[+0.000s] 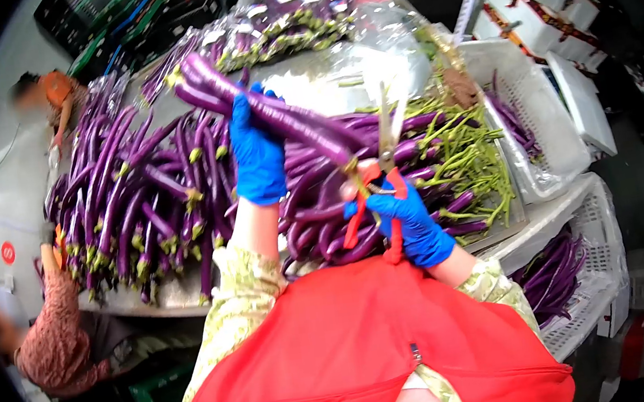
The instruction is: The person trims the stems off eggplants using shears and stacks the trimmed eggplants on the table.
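My left hand point(260, 156), in a blue glove, is wrapped round a few long purple eggplants point(285, 119) held slantwise above the table. My right hand point(408, 223), also gloved in blue, holds red-handled scissors point(388, 146) with the blades pointing up and apart. The lower stem end of the held eggplants is beside the scissors and my right fingers. Beneath both hands lie many loose eggplants point(325, 228), and cut green stems point(472, 156) are heaped to the right.
A large eggplant pile point(131, 199) covers the left of the metal table point(183, 302). Bagged eggplants point(271, 32) lie at the back. White crates point(572, 164) stand at the right. Two people point(55, 334) are at the left edge; another person is partly visible at the top.
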The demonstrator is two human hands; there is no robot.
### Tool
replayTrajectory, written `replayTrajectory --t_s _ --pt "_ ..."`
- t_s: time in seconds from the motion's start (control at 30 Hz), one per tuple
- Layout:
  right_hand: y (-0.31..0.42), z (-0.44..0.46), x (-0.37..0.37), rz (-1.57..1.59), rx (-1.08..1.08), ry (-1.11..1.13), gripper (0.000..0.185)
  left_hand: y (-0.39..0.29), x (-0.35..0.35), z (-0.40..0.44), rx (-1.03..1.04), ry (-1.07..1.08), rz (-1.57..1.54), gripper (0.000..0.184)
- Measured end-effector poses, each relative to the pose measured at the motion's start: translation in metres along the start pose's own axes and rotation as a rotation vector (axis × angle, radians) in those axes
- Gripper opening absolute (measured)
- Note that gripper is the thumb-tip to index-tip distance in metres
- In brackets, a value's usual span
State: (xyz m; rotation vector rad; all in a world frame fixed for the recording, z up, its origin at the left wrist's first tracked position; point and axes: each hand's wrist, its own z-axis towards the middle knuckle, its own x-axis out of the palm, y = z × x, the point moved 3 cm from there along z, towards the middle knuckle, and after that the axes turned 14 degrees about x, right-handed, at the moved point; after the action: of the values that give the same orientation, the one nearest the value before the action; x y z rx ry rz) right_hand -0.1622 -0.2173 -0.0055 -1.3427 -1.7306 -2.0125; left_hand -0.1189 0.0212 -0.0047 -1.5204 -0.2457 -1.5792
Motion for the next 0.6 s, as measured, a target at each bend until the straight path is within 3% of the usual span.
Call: replayTrajectory --t_s 0.13,0.27,0.3,0.33,0.4,0.47,0.6 --pt "0.017 -0.001 0.004 0.046 0.057 -0.137 0.038 0.004 0.004 -0.008 0.074 0.072 0.046 0.041" --pt "0.067 -0.025 0.013 0.016 -0.141 -0.269 0.026 -0.007 0.014 -0.016 -0.157 0.093 -0.082 0.04" --pt "0.083 -0.033 0.013 0.011 -0.234 -0.257 0.02 -0.006 -0.006 -0.006 -0.213 0.169 0.016 0.034" --pt "0.096 -0.042 0.006 0.011 -0.281 -0.151 0.019 -0.012 -0.005 -0.012 -0.224 0.067 0.152 0.029" --pt "0.135 -0.066 0.019 -0.061 -0.501 -0.067 0.028 -0.025 -0.019 -0.012 -0.194 0.114 0.382 0.031" --pt "0.153 -0.083 0.017 -0.202 -0.441 -0.027 0.029 -0.047 -0.015 -0.014 -0.16 0.112 0.51 0.034" --pt "0.168 -0.107 0.028 -0.152 -0.523 0.011 0.028 -0.087 -0.01 0.005 -0.065 0.109 0.611 0.04"
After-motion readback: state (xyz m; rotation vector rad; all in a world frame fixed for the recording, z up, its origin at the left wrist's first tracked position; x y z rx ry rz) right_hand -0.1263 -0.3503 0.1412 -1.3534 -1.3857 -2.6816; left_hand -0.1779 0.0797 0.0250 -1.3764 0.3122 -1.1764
